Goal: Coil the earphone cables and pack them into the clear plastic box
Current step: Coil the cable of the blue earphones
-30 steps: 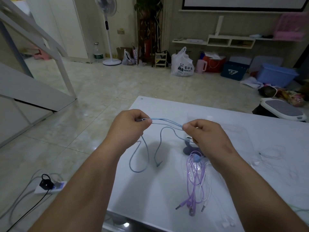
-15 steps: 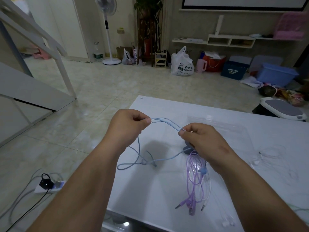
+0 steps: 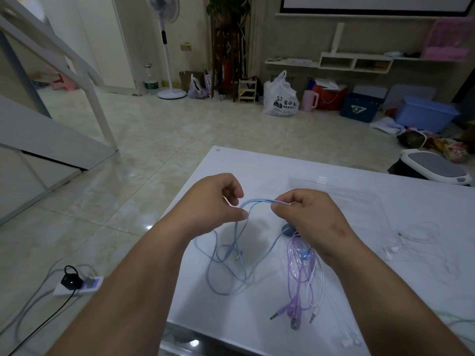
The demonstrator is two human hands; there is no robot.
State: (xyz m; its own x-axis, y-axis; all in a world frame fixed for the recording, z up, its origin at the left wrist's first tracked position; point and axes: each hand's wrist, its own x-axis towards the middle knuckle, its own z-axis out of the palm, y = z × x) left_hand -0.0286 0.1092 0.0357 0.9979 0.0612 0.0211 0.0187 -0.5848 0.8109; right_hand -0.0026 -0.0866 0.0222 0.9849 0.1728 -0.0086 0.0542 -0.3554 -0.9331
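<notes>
blue cable: thin light-blue earphone cable (image 3: 257, 200) arched between both hands, rest trailing loose on glossy white table (image 3: 231, 163)
right hand (image 3: 305, 214): thumb and forefinger pinching doubled blue strand
left hand (image 3: 213, 201): fingers curled, thumb beside strand; actual hold cannot tell
done: first coil barely begun, judging by slack
left: purple earphone cable bundle (image 3: 295, 273), white earphone cable (image 3: 401, 242) uncoiled; clear plastic box (image 3: 334, 182) beyond right hand, seemingly unpacked

Glossy tiled floor (image 3: 154, 140) (standing fan (image 3: 165, 44) beyond)
</notes>
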